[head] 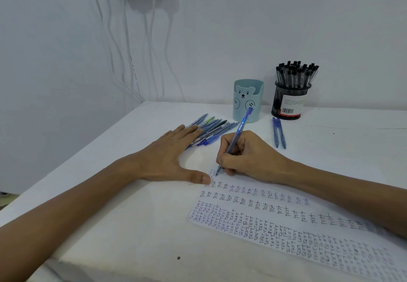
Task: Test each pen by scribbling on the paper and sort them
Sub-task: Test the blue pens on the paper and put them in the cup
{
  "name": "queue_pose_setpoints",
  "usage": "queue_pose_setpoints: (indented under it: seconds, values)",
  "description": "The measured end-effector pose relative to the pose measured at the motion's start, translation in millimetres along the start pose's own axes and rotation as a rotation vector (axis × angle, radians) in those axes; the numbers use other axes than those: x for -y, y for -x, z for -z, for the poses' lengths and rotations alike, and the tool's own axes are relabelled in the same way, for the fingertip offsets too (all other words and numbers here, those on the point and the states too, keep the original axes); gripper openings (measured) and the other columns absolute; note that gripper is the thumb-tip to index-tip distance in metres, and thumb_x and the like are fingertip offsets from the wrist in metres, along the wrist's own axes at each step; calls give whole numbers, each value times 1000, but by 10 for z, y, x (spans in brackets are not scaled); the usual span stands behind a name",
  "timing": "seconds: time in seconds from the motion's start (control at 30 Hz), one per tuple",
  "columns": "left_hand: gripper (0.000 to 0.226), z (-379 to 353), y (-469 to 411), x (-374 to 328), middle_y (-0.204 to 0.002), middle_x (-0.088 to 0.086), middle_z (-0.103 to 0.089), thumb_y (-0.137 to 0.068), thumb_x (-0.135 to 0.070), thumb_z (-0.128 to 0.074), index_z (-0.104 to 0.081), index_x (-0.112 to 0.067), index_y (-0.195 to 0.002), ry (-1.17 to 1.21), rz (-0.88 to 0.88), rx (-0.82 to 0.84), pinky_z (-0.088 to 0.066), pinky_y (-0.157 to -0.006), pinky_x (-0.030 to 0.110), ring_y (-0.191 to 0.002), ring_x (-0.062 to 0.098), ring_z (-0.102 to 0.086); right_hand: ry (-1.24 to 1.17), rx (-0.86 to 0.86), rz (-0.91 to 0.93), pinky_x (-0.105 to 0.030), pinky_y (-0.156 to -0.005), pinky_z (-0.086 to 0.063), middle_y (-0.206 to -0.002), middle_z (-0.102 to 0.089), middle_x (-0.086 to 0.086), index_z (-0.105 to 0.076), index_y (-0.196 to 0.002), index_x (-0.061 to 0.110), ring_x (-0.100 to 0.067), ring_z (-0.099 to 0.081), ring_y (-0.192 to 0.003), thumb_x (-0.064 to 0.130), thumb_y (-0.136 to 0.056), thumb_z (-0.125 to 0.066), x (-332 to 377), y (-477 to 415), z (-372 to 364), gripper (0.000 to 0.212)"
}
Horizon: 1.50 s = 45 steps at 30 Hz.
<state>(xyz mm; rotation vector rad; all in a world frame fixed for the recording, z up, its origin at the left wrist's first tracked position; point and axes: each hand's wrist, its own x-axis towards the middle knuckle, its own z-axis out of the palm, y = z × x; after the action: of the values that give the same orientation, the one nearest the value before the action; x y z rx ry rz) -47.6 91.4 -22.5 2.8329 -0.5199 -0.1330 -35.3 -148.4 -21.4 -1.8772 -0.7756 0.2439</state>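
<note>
Blue pen (236,137): clamped in the right hand (248,156) between thumb and curled fingers, slanting up and away, tip down on the paper near its far left corner.
Paper (253,211): lies flat on the table (132,215) under the right forearm; rows of small written words fill most of it, and only a narrow strip at the far edge is blank.
Step in hand: a test of this one pen, I judge; tiny fresh marks sit right at the tip.
Left hand (167,156): spread flat, fingers straight, gripping nothing; the thumb pins the paper's corner just beside the pen tip and the fingertips rest on the heap of pens (215,127).
Next move: probably to read whether the ink takes, then lay the pen with its own kind and draw another from the heap.
Two blue pens (279,133): side by side on the table, right of the writing hand, apart from the heap; likely one sorted lot.
Bear cup (247,100): pale blue, behind the pen's top end; what it holds is hidden.
Mesh pot (277,96): right of the cup, packed with black pens (296,72).
In the way: the left thumb crowds the small blank patch, and the heap lies loose under the fingers and could roll.
Wall: white cables (127,50) hang from plugs above the table's far corner.
</note>
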Motion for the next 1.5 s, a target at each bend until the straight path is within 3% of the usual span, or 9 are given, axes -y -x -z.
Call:
queue_pose_setpoints:
  seconds: [0.23,0.5,0.6,1.07,1.37,1.5]
  values:
    - [151,4,0,-1,-169,-23,5,-40,-113,-34,3,-34,-164,-7,5,9,0,-129,33,-156,3,12,17,-18,-24,-16,-50,-39,-55,-63,-8,-63,-76,3,-7,-47,-46,1,-90,-64,30,-4,1,14]
    - [151,14,7,-17,-169,-23,4,-40,-112,-32,2,-32,-164,-10,-12,-5,3,-122,21,-151,-5,11,26,-20,-32,-16,-48,-36,-55,-62,-11,-62,-71,6,-10,-42,-45,2,-88,-64,40,-10,-8,17]
    - [152,12,13,-17,-169,-23,5,-39,-113,-32,2,-33,-164,-14,-6,-3,2,-123,22,-156,1,11,45,-21,-32,-17,-49,-36,-56,-62,-11,-62,-74,1,-11,-41,-46,3,-88,-64,30,-12,-7,15]
    - [150,4,-1,1,-169,-23,7,-42,-112,-34,4,-33,-164,-16,1,7,2,-127,27,-156,3,13,45,-54,-23,-17,-47,-36,-56,-63,-11,-60,-78,-6,-10,-41,-42,4,-89,-63,10,-14,5,15]
    - [149,2,-4,4,-170,-22,7,-43,-112,-35,3,-34,-164,-21,2,3,-1,-129,31,-156,3,12,64,-81,-40,-16,-46,-36,-56,-62,-9,-58,-74,2,-8,-43,-41,5,-89,-63,28,-8,-16,16]
    - [148,7,14,-17,-169,-23,5,-45,-110,-38,2,-33,-164,-6,-10,-4,2,-121,20,-151,-5,11,-187,-198,-168,-20,-39,-28,-58,-57,-11,-55,-71,10,-14,-38,-41,10,-95,-55,48,-61,15,24]
